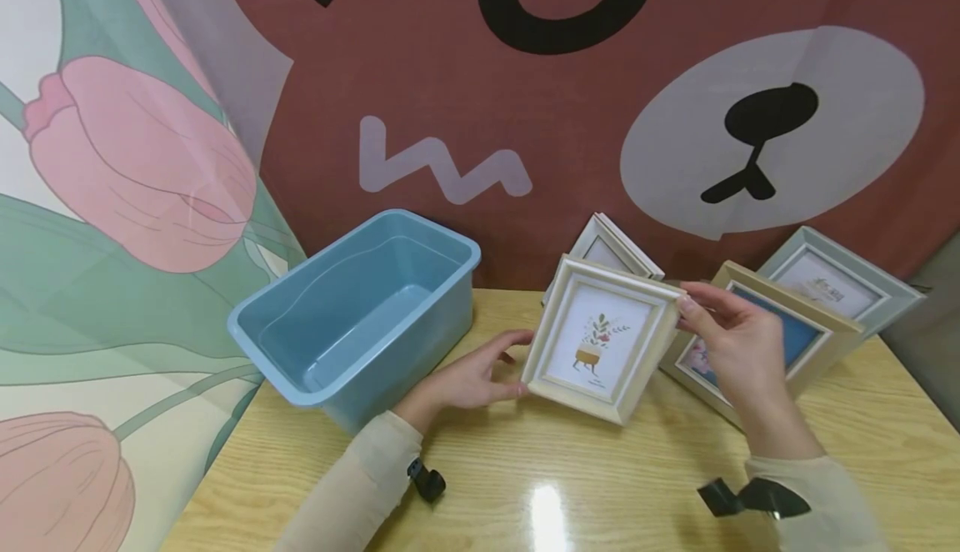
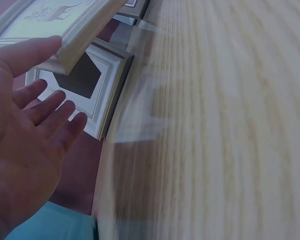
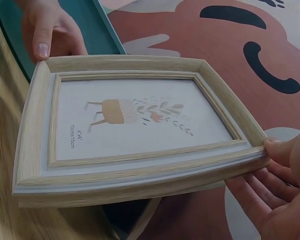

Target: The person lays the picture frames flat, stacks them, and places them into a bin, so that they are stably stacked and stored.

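Observation:
A cream picture frame [image 1: 596, 337], with a printed plant in a legged pot, is held tilted over the table. My right hand [image 1: 742, 343] pinches its upper right corner, thumb on the front and fingers behind. At the opposite side, my left hand [image 1: 480, 368] has its thumb at the lower left corner. In the left wrist view the relaxed, spread fingers of that left hand [image 2: 30, 115] lie behind the frame, apart from the thumb. The right wrist view shows the frame's [image 3: 125, 117] face fully, with a size label printed on the insert.
A blue plastic bin [image 1: 360, 310] stands on the wooden table [image 1: 480, 485] at the left. White frames [image 1: 611, 243] lean behind the held one. A tan frame [image 1: 825, 335] and a grey-green frame [image 1: 885, 293] stand at the right. A patterned cloth [image 1: 450, 102] hangs behind.

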Action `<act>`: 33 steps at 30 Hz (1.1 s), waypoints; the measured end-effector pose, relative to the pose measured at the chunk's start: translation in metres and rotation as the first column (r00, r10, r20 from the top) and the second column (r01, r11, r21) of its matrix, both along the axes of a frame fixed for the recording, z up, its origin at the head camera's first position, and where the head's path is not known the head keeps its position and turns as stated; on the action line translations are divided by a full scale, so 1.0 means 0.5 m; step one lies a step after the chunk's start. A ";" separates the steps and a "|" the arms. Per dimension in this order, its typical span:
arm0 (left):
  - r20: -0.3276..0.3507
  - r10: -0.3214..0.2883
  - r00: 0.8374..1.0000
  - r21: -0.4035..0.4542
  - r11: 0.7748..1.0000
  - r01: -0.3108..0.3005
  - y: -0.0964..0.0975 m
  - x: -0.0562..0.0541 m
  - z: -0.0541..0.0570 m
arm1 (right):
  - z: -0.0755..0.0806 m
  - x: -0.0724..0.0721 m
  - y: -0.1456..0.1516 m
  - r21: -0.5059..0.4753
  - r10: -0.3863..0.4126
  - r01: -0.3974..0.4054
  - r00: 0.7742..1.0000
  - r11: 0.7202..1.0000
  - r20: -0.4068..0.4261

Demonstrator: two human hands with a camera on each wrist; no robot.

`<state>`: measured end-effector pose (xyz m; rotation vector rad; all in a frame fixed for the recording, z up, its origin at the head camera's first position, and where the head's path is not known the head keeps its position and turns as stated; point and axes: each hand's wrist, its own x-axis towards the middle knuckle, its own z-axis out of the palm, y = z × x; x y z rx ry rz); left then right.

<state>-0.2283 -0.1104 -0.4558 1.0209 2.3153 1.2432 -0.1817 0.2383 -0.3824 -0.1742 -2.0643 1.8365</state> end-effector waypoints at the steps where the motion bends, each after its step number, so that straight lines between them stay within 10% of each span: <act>1: 0.003 -0.004 1.000 0.002 1.000 0.004 -0.001 -0.001 0.000 | 0.000 0.000 -0.002 0.018 -0.004 0.004 1.000 1.000 0.006; 33: 0.144 -0.049 0.988 -0.024 0.998 0.053 -0.012 -0.027 -0.015 | 0.001 0.006 -0.030 0.097 0.019 -0.020 1.000 0.995 0.011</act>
